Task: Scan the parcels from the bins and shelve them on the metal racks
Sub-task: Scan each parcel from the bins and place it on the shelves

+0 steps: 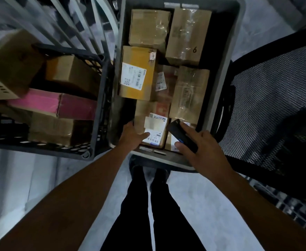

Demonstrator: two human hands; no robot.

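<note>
The left hand grips a box in the bin, label up (surely for scanning), the right hand holding the scanner nearby.

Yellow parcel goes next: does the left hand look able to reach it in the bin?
Probably yes: the yellow parcel lies uncovered on top, just beyond the left hand, which grips the nearest parcel.
</note>
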